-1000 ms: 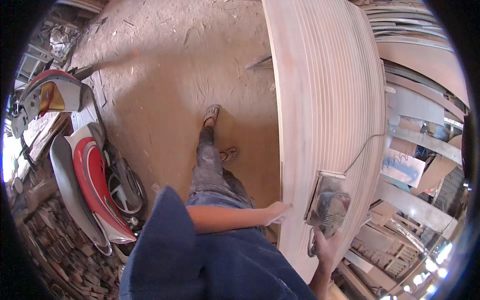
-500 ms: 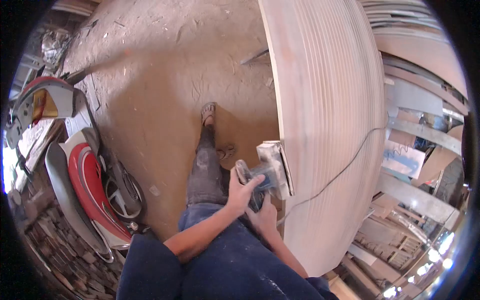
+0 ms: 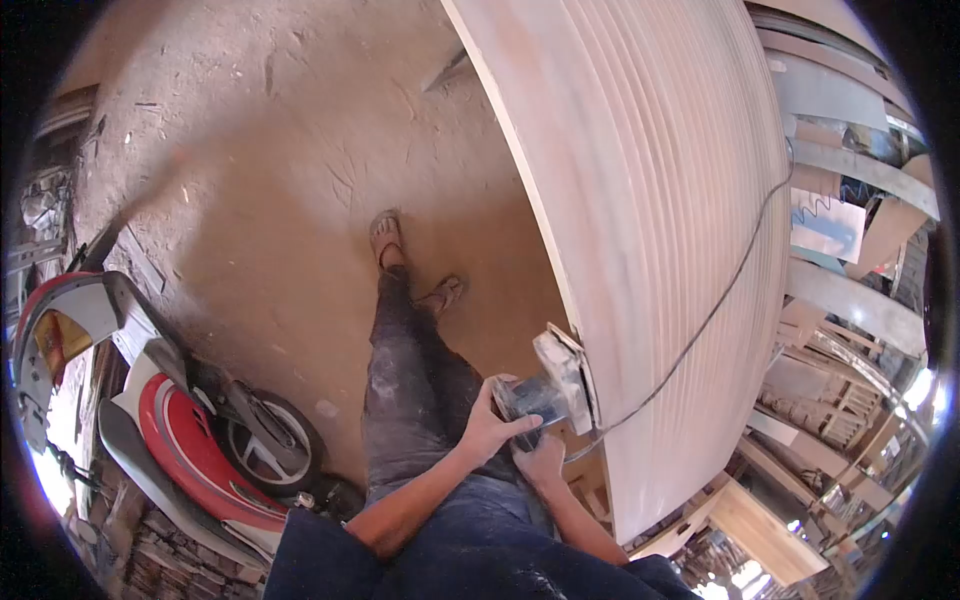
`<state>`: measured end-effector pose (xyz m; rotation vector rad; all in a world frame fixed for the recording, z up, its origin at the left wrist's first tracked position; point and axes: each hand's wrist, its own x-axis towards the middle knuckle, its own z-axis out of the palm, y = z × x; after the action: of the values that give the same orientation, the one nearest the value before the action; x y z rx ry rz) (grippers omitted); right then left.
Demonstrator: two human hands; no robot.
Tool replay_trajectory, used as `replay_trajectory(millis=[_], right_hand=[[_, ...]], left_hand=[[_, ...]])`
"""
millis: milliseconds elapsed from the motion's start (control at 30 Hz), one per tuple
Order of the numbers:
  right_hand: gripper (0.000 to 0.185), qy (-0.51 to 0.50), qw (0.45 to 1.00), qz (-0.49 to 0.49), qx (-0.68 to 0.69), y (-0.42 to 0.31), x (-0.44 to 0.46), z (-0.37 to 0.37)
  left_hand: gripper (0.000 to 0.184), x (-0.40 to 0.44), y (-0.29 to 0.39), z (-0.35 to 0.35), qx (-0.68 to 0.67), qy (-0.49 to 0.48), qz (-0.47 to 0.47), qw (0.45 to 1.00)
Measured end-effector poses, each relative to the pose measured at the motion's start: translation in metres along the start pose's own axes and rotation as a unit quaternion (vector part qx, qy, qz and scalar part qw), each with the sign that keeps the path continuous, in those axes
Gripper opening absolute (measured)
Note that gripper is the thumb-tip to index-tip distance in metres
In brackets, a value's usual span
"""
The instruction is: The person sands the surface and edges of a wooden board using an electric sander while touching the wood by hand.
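Both of my hands grip a dusty power sander (image 3: 568,385), blue-grey in the body, tilted so its flat pad faces right. My left hand (image 3: 490,425) wraps the upper part of its body, thumb lying across it. Lower down and closer to me, my right hand (image 3: 541,462) is closed round the handle end. The pad sits close by the near left edge of a large pale wooden panel (image 3: 660,250) with ridged stripes; whether it touches that edge I cannot tell. A dark cord (image 3: 690,345) trails from the sander over the panel.
On the left stands a red and grey motorbike (image 3: 185,435). Underneath lies a dusty dirt floor (image 3: 290,170) with small scraps. Beyond the panel, boards and wood offcuts (image 3: 850,290) are stacked at the right. A pale wooden piece (image 3: 770,530) lies at the lower right.
The view has shifted, with the panel now slanting more. My hands and the sander are slightly lower in view, and the sander is turned a little. Both hands still hold it.
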<state>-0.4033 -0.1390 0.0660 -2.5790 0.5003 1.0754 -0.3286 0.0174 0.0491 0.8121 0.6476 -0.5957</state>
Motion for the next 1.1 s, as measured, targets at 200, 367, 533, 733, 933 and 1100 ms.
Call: replay_trajectory(millis=[200,367,533,733,933,1100], right_hand=[[0.043,0.025,0.999,-0.006,0.026,0.002,0.002,0.008],[0.039,0.056,0.997,-0.017,0.043,-0.016,0.009,0.005],[0.038,0.072,0.997,-0.028,0.015,-0.042,0.022,-0.005],[0.041,0.097,0.993,-0.001,0.074,-0.099,0.042,-0.042],[0.037,0.084,0.995,-0.026,0.039,-0.166,0.083,-0.051],[0.047,0.11,0.993,-0.043,0.022,-0.241,0.111,-0.076]], left_hand=[[0.077,0.0,0.006,0.0,-0.002,-0.006,-0.015,1.0],[0.074,0.007,0.027,-0.004,0.056,-0.022,-0.011,0.998],[0.077,0.023,0.051,-0.007,0.037,-0.021,-0.01,0.999],[0.075,0.044,0.103,-0.008,0.038,-0.034,-0.02,0.999],[0.075,0.086,0.183,-0.033,0.016,-0.018,-0.032,0.999],[0.071,0.112,0.263,-0.051,0.048,-0.032,-0.022,0.998]])
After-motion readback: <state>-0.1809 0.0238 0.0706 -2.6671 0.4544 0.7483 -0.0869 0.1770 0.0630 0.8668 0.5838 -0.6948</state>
